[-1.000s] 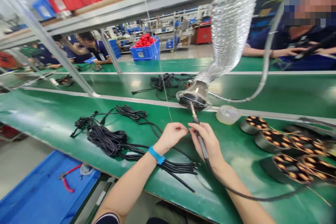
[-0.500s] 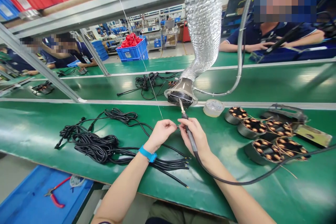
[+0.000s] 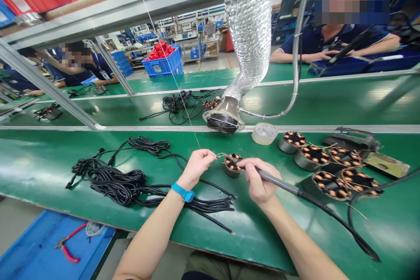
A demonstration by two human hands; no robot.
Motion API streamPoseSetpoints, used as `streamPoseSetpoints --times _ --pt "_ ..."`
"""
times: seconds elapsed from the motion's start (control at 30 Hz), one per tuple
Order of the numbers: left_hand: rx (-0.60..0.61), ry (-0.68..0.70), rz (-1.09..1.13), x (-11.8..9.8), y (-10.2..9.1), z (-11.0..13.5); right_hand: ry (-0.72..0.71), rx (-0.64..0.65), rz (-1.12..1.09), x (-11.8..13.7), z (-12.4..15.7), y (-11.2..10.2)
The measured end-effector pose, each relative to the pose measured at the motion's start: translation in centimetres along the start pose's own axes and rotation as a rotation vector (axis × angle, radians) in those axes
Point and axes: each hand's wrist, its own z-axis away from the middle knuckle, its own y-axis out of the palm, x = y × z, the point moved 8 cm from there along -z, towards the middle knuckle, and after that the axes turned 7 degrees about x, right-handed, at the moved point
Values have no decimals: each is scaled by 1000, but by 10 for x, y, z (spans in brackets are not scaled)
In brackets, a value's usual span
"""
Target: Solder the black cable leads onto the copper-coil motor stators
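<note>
My left hand [image 3: 197, 165], with a blue wristband, pinches a thin solder wire [image 3: 170, 70] that runs up and to the left toward the shelf. My right hand [image 3: 257, 179] grips a soldering iron [image 3: 282, 181] lying almost level, its tip pointing left. The tip meets the wire end at a small motor stator [image 3: 232, 165] with copper windings that sits on the green bench between my hands. A silver fume duct nozzle [image 3: 223, 118] hangs just behind the stator.
A bundle of black cables [image 3: 124, 179] lies left of my hands. Several more copper-wound stators [image 3: 328, 164] and a tape roll [image 3: 264, 133] sit at the right. A blue tray with red pliers [image 3: 67, 245] is at lower left. Other people work across the bench.
My right hand has swung the soldering iron from upright down to nearly level, tip to the left. That uncovered the small stator between my hands. My left hand stayed on the wire.
</note>
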Motion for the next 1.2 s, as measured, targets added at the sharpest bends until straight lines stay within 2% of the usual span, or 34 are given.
streamPoseSetpoints --times 0.3,0.6,0.83,1.2 --pt "3 0 29 -2 2 1 -48 72 2 13 -7 8" --pt "2 9 29 -3 3 1 140 41 -125 -17 3 8" --pt "-3 5 24 0 1 0 171 -39 -110 -25 5 1" --pt "-6 10 26 -3 2 1 168 38 -157 -22 2 9"
